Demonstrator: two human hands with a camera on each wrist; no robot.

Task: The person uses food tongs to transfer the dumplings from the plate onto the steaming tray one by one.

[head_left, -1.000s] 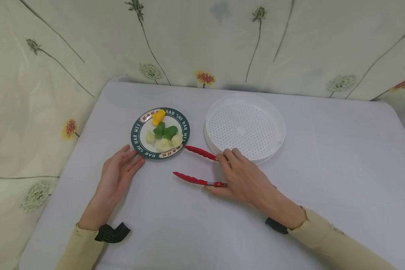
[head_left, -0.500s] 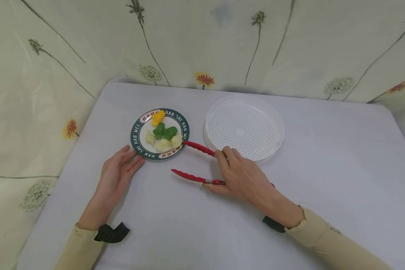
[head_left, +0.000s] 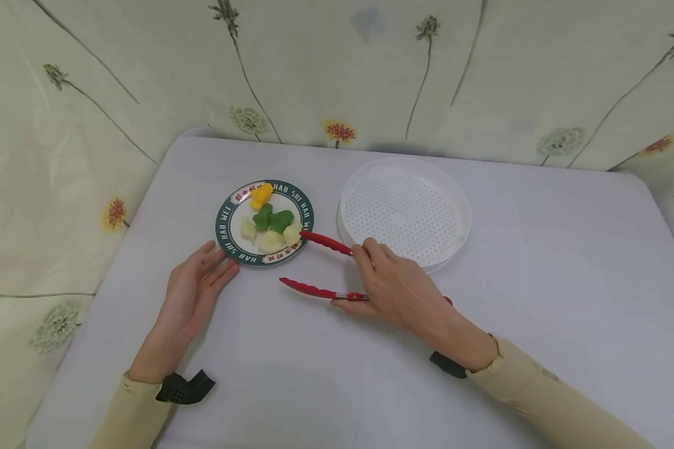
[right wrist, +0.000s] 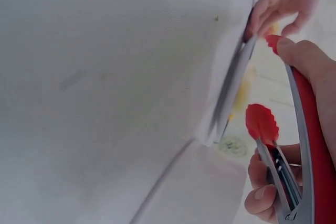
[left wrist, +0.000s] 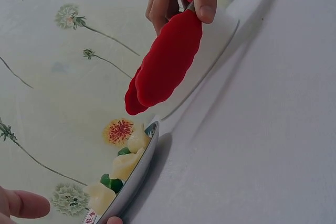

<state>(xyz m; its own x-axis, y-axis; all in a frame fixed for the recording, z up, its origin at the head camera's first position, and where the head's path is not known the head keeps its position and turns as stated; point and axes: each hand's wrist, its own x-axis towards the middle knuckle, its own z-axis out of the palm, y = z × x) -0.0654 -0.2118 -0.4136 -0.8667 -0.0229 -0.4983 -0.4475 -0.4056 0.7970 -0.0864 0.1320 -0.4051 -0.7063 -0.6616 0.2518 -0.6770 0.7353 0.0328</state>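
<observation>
My right hand [head_left: 395, 284] grips red-tipped metal tongs [head_left: 309, 289], whose two arms are spread apart with nothing between them. The far tip overlaps the right rim of a round plate [head_left: 223, 234] in the head view, right beside a pale dumpling [head_left: 293, 234]. Several dumplings lie on the plate: pale ones, green ones [head_left: 281, 221] and a yellow one [head_left: 261, 196]. My left hand [head_left: 193, 290] lies palm up with relaxed fingers, fingertips at the plate's lower left rim. In the left wrist view the tongs' red tips [left wrist: 168, 59] hang above the plate's edge [left wrist: 142, 174].
A round white steamer tray [head_left: 460, 212] with a perforated base stands right of the plate, just behind my right hand. White cloth covers the table [head_left: 550, 262]. A flower-patterned cloth [head_left: 314, 62] hangs behind the far table edge.
My right hand has moved slightly left and away from me with the tongs, bringing the far tip over the plate's rim. The left hand and the dumplings stay in place.
</observation>
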